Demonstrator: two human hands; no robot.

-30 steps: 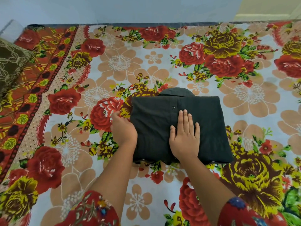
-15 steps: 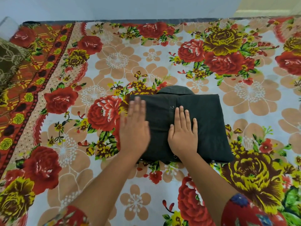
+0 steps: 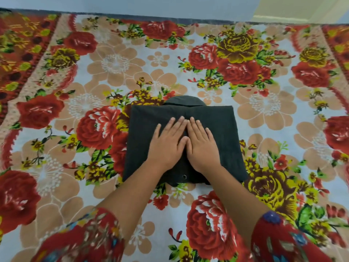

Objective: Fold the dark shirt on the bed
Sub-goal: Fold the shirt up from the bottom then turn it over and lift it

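The dark shirt lies folded into a neat rectangle in the middle of the bed, its collar showing at the far edge and a metal snap at the near edge. My left hand rests flat on the shirt's middle, fingers together and pointing away from me. My right hand lies flat beside it, the two index fingers touching. Both palms press down on the cloth and neither hand grips anything.
The bed is covered by a floral sheet with red and yellow roses. A pale wall runs along the far edge of the bed. My forearms and red patterned sleeves fill the near foreground.
My left hand has moved from the shirt's left edge onto its middle, beside my right hand. The right hand shifted slightly further from me. The shirt stays in place.
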